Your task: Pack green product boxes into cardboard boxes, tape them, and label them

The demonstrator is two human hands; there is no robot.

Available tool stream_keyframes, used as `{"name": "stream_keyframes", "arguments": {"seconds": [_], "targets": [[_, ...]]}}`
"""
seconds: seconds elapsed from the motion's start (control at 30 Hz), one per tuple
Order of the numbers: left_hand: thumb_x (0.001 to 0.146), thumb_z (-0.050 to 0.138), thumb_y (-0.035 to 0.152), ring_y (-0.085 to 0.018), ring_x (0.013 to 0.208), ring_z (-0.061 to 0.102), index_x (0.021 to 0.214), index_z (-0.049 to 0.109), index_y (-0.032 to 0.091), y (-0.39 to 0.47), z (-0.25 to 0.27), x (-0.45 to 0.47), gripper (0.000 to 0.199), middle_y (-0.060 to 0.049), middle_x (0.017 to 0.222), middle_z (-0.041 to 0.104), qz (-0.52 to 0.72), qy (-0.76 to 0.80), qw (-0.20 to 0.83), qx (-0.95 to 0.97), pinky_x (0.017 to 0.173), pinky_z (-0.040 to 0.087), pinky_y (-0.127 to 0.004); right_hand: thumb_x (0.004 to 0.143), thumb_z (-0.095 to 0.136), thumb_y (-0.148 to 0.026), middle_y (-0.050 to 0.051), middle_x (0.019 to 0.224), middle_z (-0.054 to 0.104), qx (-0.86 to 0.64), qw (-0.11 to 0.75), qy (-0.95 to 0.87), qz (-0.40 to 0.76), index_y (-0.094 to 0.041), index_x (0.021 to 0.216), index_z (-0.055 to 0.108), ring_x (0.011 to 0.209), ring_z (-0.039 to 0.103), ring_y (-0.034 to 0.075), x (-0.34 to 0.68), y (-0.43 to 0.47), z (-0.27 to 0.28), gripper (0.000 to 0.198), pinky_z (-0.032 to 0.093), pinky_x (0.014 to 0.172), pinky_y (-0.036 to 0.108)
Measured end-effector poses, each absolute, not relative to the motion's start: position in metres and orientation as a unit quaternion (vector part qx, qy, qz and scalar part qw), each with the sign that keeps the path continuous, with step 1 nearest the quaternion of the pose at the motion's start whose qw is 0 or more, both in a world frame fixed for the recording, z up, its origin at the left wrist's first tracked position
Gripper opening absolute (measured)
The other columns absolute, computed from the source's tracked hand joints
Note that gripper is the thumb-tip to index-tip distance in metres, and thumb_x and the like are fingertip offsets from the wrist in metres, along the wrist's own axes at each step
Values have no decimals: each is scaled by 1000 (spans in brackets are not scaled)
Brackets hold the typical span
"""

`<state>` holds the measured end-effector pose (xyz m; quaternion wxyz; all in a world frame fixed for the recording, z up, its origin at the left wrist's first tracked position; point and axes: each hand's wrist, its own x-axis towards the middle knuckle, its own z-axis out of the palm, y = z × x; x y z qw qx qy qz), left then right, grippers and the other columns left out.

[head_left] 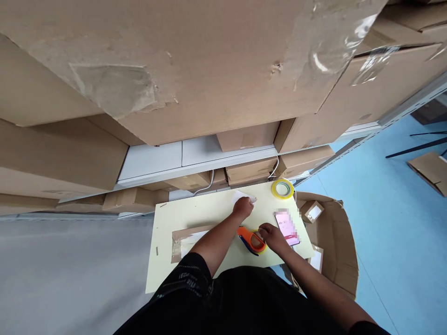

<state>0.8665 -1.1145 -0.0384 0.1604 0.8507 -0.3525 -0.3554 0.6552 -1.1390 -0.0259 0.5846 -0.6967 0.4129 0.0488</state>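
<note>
The 2 hands are at the table (162,237), each on its own thing. The left hand (243,207) is beyond the dispenser (246,233), its fingers drawn in narrow at the near edge of the paper (239,196); it looks to have a pinch on the paper, though the hand covers the contact. The right hand (274,237) is at the right side of the dispenser, fingers curled and tips close together. Whether those tips grip the dispenser, pinch some tape or only rest there is impossible to make out.

The paper lies beyond the dispenser. The dispenser itself lies on its side, partly behind the right fingers.

Just right of the dispenser, by the right hand, is the phone (287,225), its screen lit. Farther out, beyond and to the right of the dispenser, the tape roll (274,188) lies flat. To its left is the cardboard (176,249), with a white patch on it and partly under the left forearm. Well to the right of the dispenser, past the table, the bin (340,244) holds at least 2 boxes (308,210).

As I judge it, the step in hand is handling the paper, with the right hand at the dispenser. A lift of the paper from here calls for a firm pinch at its edge; a pull of tape calls for a steadied dispenser.
</note>
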Motion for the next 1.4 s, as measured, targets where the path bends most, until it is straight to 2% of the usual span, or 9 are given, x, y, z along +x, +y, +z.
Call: {"name": "stream_keyframes", "arguments": {"seconds": [0.13,0.27,0.37,0.47,0.57,0.77,0.97,1.23,1.4], "targets": [[96,59,41,-19,79,67,91,74,21,-1105,-33,872,26,-4,88,75,-359,-317,220,850,67,46,-26,89,55,-46,2,83,75,-692,589,415,55,-24,93,73,78,68,22,659,-1136,-22,29,48,68,31],[97,54,39,-18,78,64,84,71,21,-1087,-23,895,27,-3,83,73,-332,-279,250,866,68,44,-26,90,56,-43,3,86,76,-715,566,406,51,-25,90,73,82,69,23,669,-1138,-20,25,48,72,32],[96,55,35,-19,78,65,81,70,20,-1070,-17,921,26,-4,80,73,-321,-241,255,880,70,44,-27,94,53,-39,5,91,76,-784,491,378,39,-25,94,75,84,68,24,692,-1148,-22,26,48,75,33],[92,61,35,-20,79,68,84,72,20,-1057,-18,946,21,-5,81,74,-322,-206,256,888,71,46,-27,96,49,-30,11,111,73,-866,381,325,14,-22,109,74,104,65,27,731,-1160,-25,29,48,90,36],[86,69,35,-20,80,69,83,74,20,-1045,-24,962,16,-5,79,74,-330,-179,251,892,72,47,-27,94,49,-22,14,129,65,-906,311,284,35,-18,123,70,120,55,29,777,-1165,-27,36,45,102,38],[84,72,36,-20,70,68,74,71,19,-1023,-45,967,19,-3,66,69,-336,-131,236,902,68,46,-27,90,49,-15,17,133,56,-916,231,292,150,-14,147,50,120,49,30,826,-1155,-38,57,44,95,39],[84,72,36,-21,71,69,78,72,19,-1009,-53,973,17,-4,67,70,-335,-101,243,904,69,47,-28,91,50,-17,17,138,50,-923,174,301,165,-21,161,34,121,44,32,830,-1149,-54,72,40,95,42],[81,72,30,-20,70,66,67,67,20,-1006,-48,974,18,-3,66,69,-334,-100,250,904,70,45,-28,91,50,-18,18,142,47,-921,131,306,200,-23,164,28,123,43,32,840,-1148,-65,77,40,93,44],[80,70,27,-20,69,62,63,61,21,-988,-26,976,20,-2,64,64,-310,-98,257,910,67,41,-28,90,51,-17,18,143,48,-921,133,305,201,-23,164,29,124,44,32,838,-1148,-65,78,41,94,44]]}}
